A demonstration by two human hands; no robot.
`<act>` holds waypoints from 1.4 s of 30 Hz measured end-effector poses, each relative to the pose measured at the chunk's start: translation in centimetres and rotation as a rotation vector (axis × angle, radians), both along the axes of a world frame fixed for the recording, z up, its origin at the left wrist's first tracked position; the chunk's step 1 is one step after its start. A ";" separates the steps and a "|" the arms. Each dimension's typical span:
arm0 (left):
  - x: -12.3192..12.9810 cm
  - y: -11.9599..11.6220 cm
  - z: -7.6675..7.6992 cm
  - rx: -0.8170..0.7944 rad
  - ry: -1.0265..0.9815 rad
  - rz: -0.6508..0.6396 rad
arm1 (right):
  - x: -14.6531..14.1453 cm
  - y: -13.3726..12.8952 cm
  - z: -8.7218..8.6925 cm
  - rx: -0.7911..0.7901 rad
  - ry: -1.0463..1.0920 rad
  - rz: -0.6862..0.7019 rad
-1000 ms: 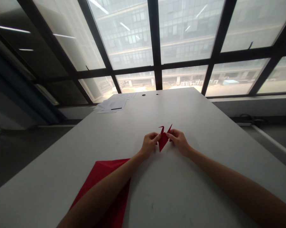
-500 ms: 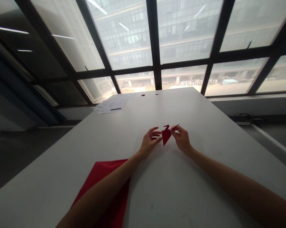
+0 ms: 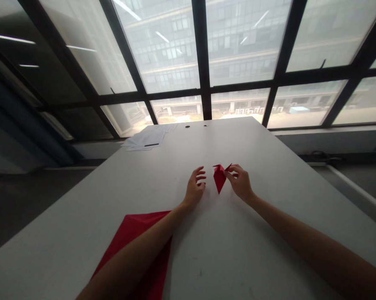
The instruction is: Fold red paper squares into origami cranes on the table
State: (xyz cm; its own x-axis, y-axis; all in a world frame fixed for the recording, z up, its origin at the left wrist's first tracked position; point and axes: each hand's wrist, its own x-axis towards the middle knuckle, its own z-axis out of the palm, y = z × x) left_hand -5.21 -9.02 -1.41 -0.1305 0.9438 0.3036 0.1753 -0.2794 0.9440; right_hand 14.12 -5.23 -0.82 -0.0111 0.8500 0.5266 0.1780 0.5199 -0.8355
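Observation:
A small red origami crane (image 3: pixel 219 176) hangs just over the white table (image 3: pixel 238 241), one pointed wing angled down toward me. My right hand (image 3: pixel 239 181) pinches it at the right side, close to the slim tip that sticks up there. To the left of the crane, my left hand (image 3: pixel 196 185) is open, its fingers apart and curved, with a narrow gap between them and the paper. Under my left forearm lies a large red paper sheet (image 3: pixel 138 229), partly covered by the arm.
Loose white printed papers (image 3: pixel 141 139) with a dark pen-like stick (image 3: pixel 151 145) on them lie at the table's far left. Two small dark spots sit near the far edge. Large black-framed windows (image 3: pixel 205 62) rise behind the table, and a blue curtain (image 3: pixel 22 112) hangs at left.
My left hand has drawn away from the crane to the left, its fingers spreading. The crane, still pinched in my right hand, has turned slightly.

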 end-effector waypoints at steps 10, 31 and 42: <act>0.1 0.8 -0.9 -0.045 -0.165 0.079 | 0.9 9.9 1.4 -0.012 -0.143 -0.064; 0.2 0.4 -0.3 -0.121 -0.255 0.084 | 0.9 15.7 -0.8 -0.249 -0.203 -0.043; -0.9 2.8 6.9 -0.147 -0.801 -0.021 | -5.2 0.5 1.4 -0.126 -0.289 0.114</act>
State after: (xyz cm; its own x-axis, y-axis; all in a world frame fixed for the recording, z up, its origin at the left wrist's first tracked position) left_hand -6.12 -6.18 5.47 -0.2373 0.9714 -0.0019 -0.5730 -0.1384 0.8078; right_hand 8.91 -4.78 0.54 -0.2431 0.8929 0.3790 0.3633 0.4461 -0.8180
